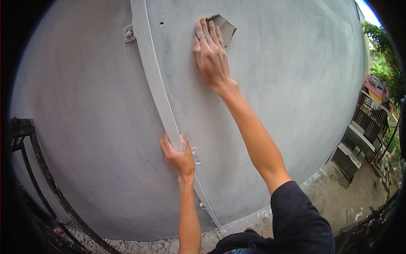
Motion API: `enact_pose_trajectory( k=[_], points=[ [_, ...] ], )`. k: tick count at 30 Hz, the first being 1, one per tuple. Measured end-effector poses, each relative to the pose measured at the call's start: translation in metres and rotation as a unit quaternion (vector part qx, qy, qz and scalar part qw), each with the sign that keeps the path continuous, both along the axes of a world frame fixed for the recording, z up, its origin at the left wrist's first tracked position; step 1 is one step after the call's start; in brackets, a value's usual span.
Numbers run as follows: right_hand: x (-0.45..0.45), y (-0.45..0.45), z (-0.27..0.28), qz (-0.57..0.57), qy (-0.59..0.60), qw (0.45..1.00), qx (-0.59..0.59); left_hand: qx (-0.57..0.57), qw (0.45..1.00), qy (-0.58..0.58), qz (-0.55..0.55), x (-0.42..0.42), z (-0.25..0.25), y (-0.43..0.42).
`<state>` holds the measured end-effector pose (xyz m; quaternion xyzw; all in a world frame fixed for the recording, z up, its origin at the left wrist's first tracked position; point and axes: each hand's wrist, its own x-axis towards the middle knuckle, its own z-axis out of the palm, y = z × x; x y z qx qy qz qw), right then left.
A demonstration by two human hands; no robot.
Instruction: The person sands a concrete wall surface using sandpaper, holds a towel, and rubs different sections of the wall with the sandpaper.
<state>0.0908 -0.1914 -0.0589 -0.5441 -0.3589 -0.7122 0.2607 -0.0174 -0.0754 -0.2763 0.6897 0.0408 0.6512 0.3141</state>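
My right hand [212,62] is raised high, its fingers together and pressing a folded grey-brown piece of sandpaper [227,29] flat against the grey wall [279,97]. The sheet's right part shows beyond the fingertips; the rest is under the hand. Lower down, my left hand [181,161] is wrapped around a long white pipe [155,80] that runs down the wall, thumb on its right side and fingers on its left. A small bracket [129,33] sits beside the pipe near the top, and another bracket [194,152] is just right of my left hand.
A black metal railing [42,163] stands at the lower left. Broken rubble [139,246] lies along the wall's foot. To the right, old metal racks and boxes [355,144] stand on a concrete floor [323,190], with green plants [385,59] behind them.
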Motion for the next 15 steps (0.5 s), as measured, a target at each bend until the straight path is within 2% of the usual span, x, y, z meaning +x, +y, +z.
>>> enact_pose_trajectory(
  k=[1, 3, 6, 12, 13, 15],
  points=[
    [-0.003, -0.004, -0.025, -0.003, -0.002, 1.0, 0.002, 0.001, 1.0, -0.003, 0.002, 0.001, 0.001, 0.001],
    [-0.007, -0.012, -0.064, -0.032, 0.07, 0.997, -0.026, 0.002, 1.0, -0.002, 0.001, 0.0, -0.003, -0.001],
    [-0.005, -0.01, -0.047, -0.057, 0.055, 0.997, -0.026, 0.013, 1.0, -0.002, 0.009, 0.0, -0.004, 0.002],
    [0.009, -0.024, 0.106, -0.041, -0.036, 0.999, -0.005, -0.042, 0.999, 0.002, -0.027, 0.0, 0.0, -0.005],
    [0.006, -0.029, 0.13, -0.062, 0.143, 0.985, -0.077, -0.042, 0.999, 0.002, -0.028, 0.0, 0.0, -0.005],
    [0.009, -0.026, 0.134, -0.074, 0.176, 0.978, -0.088, -0.041, 0.999, 0.003, -0.026, 0.001, 0.0, -0.004]
  ],
)
